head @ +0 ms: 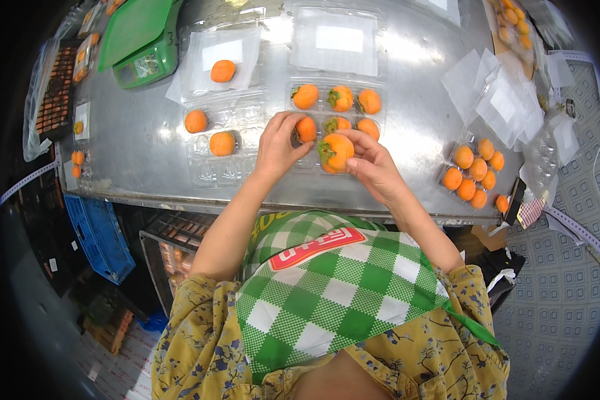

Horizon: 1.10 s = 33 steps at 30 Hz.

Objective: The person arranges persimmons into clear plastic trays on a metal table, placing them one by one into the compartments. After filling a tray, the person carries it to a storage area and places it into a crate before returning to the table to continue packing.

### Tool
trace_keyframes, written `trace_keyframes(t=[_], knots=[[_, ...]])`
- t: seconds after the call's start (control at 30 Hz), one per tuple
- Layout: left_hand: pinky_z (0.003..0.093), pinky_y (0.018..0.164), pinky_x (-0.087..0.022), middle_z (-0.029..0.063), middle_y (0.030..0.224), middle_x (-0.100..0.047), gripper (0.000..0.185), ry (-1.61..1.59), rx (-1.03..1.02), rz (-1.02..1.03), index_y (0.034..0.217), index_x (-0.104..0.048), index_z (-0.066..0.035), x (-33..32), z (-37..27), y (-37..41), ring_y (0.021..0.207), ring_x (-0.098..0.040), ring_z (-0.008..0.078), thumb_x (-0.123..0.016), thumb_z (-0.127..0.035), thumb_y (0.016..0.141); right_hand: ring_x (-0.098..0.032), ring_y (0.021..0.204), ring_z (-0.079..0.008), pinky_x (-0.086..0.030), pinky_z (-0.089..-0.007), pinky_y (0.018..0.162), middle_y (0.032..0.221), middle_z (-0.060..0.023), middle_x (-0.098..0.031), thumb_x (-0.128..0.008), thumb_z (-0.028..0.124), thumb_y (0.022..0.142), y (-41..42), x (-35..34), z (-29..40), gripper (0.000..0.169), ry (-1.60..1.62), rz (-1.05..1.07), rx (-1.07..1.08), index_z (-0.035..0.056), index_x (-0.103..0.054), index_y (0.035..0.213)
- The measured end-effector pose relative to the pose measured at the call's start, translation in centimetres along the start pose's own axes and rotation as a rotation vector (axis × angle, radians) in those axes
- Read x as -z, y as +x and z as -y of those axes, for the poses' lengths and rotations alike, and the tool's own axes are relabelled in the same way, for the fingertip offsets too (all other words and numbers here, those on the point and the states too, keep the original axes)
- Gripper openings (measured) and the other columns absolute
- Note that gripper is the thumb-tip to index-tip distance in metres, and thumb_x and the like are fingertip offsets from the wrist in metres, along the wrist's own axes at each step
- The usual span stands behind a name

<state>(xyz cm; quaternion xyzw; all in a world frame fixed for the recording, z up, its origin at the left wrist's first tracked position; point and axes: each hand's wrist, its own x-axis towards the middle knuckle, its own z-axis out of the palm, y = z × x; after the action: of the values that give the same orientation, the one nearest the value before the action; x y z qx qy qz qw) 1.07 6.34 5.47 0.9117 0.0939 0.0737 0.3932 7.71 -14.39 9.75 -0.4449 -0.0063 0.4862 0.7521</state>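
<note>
An orange persimmon with a green calyx [339, 151] is between the fingers and thumb of my right hand [372, 162], above the near part of a clear plastic clamshell tray [307, 161]. My left hand [279, 147] has its fingers and thumb around another persimmon [307, 129] that sits in that tray. Several more persimmons [341, 98] lie in the tray's far rows, and one is partly hidden under the held fruit. A second clear tray [205, 172] to the left has a persimmon [222, 144] and another [195, 121] in it. One persimmon [223, 71] rests on its padded lid.
A green weighing scale [145, 55] stands at the back left of the metal table [410, 100]. To the right are white foam sheets [505, 100], a filled tray of persimmons [478, 170] and a loose persimmon [502, 203]. A blue crate [100, 240] is below the table's left edge.
</note>
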Motion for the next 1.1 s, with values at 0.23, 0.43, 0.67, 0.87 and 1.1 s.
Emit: trace_keyframes(t=[0.23,0.43,0.67,0.87,1.1], knots=[[0.0385,0.088,-0.044,0.0116,0.113,-0.055,0.058,0.173,-0.075,-0.032,0.118,-0.058,-0.008,-0.3,-0.4,-0.1,0.101,-0.053,0.0299,-0.072,-0.001,0.062,-0.059,0.099,-0.0146,-0.052,-0.0294,0.080,0.114,-0.0068,-0.060,-0.065,0.010,0.084,0.2,0.1,0.0,0.042,-0.119,-0.106,-0.020,0.0037,-0.052,0.123],[0.0361,0.084,-0.045,0.0112,0.119,-0.052,0.058,-0.298,-0.007,0.059,0.121,-0.057,-0.009,1.9,-3.7,-2.7,0.103,-0.053,0.0251,-0.071,-0.012,0.065,-0.061,0.092,-0.0144,-0.051,-0.0280,0.077,0.105,-0.0097,-0.062,-0.069,0.011,0.081,0.1,0.9,-0.5,0.044,-0.279,-0.179,0.047,0.0005,-0.052,0.120],[0.0320,0.084,-0.045,0.0100,0.115,-0.056,0.061,-0.446,0.211,0.088,0.121,-0.054,-0.006,1.1,-4.7,-6.3,0.101,-0.056,0.0224,-0.078,-0.017,0.065,-0.058,0.085,-0.0120,-0.048,-0.0275,0.074,0.090,-0.0054,-0.062,-0.075,0.015,0.074,-1.0,-0.7,-1.4,0.051,-0.551,-0.162,0.056,0.0032,-0.052,0.117],[0.0356,0.086,-0.046,0.0109,0.109,-0.058,0.056,-0.227,0.252,0.032,0.114,-0.056,-0.005,0.8,-2.4,-7.3,0.099,-0.057,0.0254,-0.077,-0.011,0.063,-0.053,0.077,-0.0108,-0.044,-0.0271,0.067,0.085,-0.0011,-0.059,-0.074,0.017,0.073,-2.3,5.1,-0.3,0.043,-1.000,-0.535,0.370,0.0043,-0.057,0.110],[0.0387,0.088,-0.044,0.0121,0.108,-0.056,0.056,0.010,0.045,-0.042,0.113,-0.057,-0.005,-0.9,-0.8,-6.7,0.102,-0.054,0.0293,-0.078,-0.009,0.061,-0.053,0.078,-0.0117,-0.044,-0.0256,0.067,0.088,-0.0035,-0.059,-0.072,0.014,0.075,-3.3,8.6,-2.0,0.037,-0.981,-0.607,0.301,0.0019,-0.058,0.107]])
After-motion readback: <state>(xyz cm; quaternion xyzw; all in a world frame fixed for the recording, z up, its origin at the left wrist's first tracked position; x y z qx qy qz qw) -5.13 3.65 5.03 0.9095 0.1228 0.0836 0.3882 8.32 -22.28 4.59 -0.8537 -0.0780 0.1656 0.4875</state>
